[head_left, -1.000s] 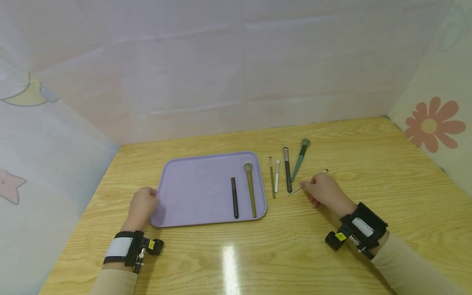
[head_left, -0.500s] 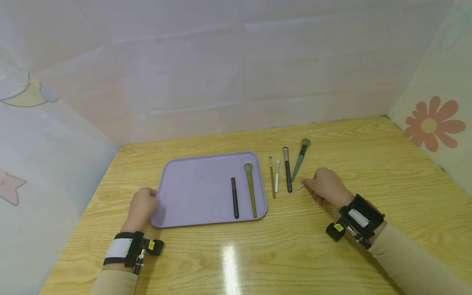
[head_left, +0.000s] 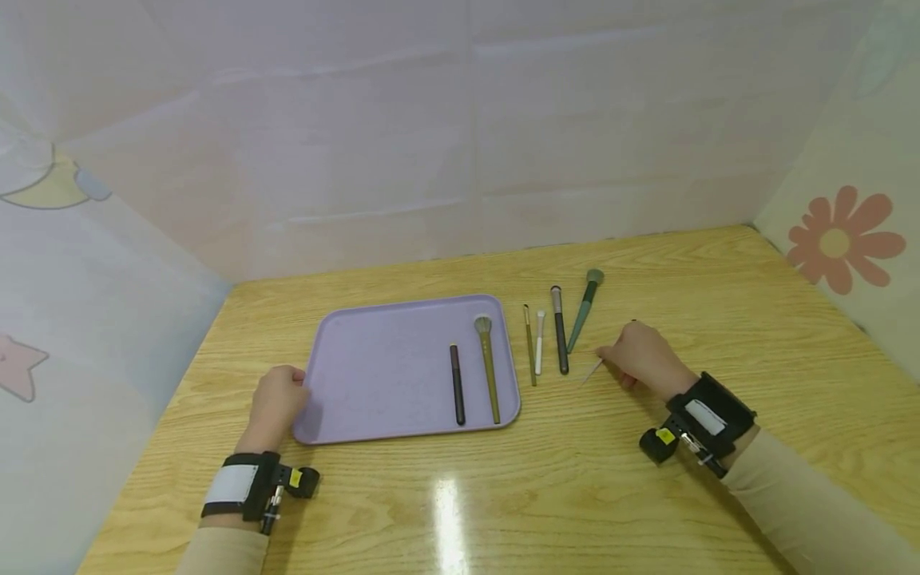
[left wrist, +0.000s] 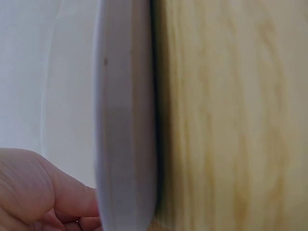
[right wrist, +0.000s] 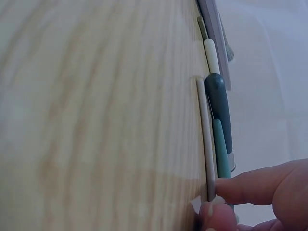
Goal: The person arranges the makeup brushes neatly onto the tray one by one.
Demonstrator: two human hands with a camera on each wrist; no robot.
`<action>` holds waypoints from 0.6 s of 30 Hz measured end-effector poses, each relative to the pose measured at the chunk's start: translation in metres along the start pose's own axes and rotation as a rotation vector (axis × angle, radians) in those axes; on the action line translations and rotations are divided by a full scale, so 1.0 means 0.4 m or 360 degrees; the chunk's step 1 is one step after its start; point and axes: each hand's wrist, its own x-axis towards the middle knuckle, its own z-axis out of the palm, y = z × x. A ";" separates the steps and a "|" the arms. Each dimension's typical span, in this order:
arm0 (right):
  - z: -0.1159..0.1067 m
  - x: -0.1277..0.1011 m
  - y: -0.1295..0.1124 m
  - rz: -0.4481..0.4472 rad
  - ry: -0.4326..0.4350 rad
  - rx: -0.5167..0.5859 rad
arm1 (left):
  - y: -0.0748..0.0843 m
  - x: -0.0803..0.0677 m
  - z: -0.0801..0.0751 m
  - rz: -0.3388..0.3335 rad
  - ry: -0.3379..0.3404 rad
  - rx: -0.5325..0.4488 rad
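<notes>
In the head view my right hand (head_left: pixel 642 355) pinches a thin pale makeup brush (head_left: pixel 592 370) between thumb and finger, low over the wood. The right wrist view shows its slim handle (right wrist: pixel 206 139) between the fingertips; the head view leaves most of the far end behind the hand. My left hand (head_left: pixel 279 399) grips the left rim of a lilac tray (head_left: pixel 381 371), thumb at the edge. On the tray's right side lie a short black brush (head_left: pixel 458 387) and an olive brush with a fluffy head (head_left: pixel 489 367).
Between tray and right hand lie a thin olive brush (head_left: pixel 531 351), a white brush (head_left: pixel 540 343), a black-handled brush (head_left: pixel 561 335) and a green brush (head_left: pixel 585 311). The wooden table (head_left: pixel 532 495) meets a fabric backdrop (head_left: pixel 359 160) behind.
The thin brush has shifted right, away from the black-handled brush, and turned to a steeper angle as the right hand moved slightly right. Left hand and tray stay put.
</notes>
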 end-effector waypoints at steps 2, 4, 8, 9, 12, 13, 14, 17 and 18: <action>-0.002 0.006 0.010 0.0026 -0.0013 0.0054 | -0.001 0.001 0.000 0.0011 0.0000 0.0004; -0.006 0.012 0.019 0.0070 -0.0031 0.0130 | -0.003 0.002 0.001 0.0021 0.0004 0.0012; -0.016 0.016 0.030 0.0147 -0.0048 0.0271 | -0.006 0.005 0.003 0.0009 -0.0001 0.0010; -0.018 0.017 0.032 0.0156 -0.0045 0.0288 | -0.006 0.006 0.004 0.0010 -0.0001 0.0010; -0.019 0.017 0.035 0.0163 -0.0022 0.0305 | -0.006 0.006 0.004 0.0012 -0.0007 0.0003; -0.018 0.018 0.036 0.0164 -0.0010 0.0289 | -0.007 0.006 0.004 0.0013 -0.0007 0.0001; -0.016 0.018 0.035 0.0166 0.0000 0.0271 | -0.007 0.006 0.004 0.0012 -0.0009 0.0000; -0.012 0.020 0.034 0.0162 0.0036 0.0212 | -0.007 0.005 0.003 0.0012 -0.0011 -0.0003; -0.010 0.021 0.034 0.0157 0.0047 0.0194 | -0.008 0.005 0.004 0.0014 -0.0009 -0.0002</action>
